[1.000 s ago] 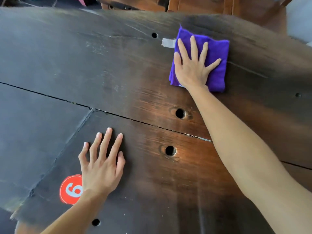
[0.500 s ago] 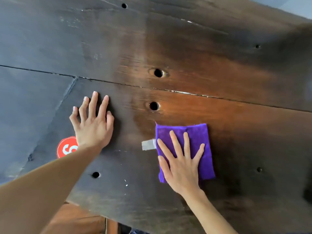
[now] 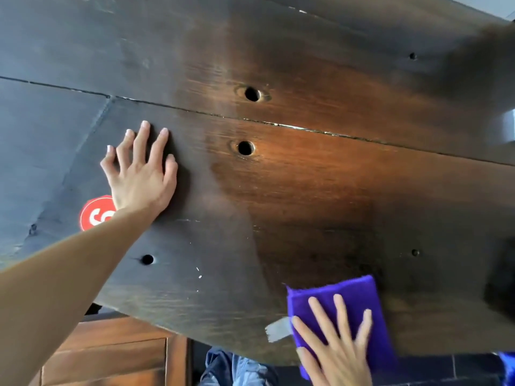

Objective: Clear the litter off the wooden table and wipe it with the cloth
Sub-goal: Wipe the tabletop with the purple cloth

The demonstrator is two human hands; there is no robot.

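A folded purple cloth [image 3: 348,299] lies at the near edge of the dark wooden table [image 3: 306,190], partly hanging over it. My right hand [image 3: 337,349] presses flat on the cloth, fingers spread and slightly blurred. A small grey scrap of litter [image 3: 277,330] sticks out from the cloth's left side at the table edge. My left hand [image 3: 142,171] rests flat on the table at the left, fingers apart, holding nothing.
A round red sticker [image 3: 94,214] sits by my left wrist. Several drilled holes [image 3: 252,93] mark the boards, and a seam runs across. Below the near edge are a wooden bench [image 3: 111,355] and my legs in jeans [image 3: 237,369].
My right hand has dragged the cloth and the grey scrap from the far side of the table down to the near edge. The left hand has stayed planted.
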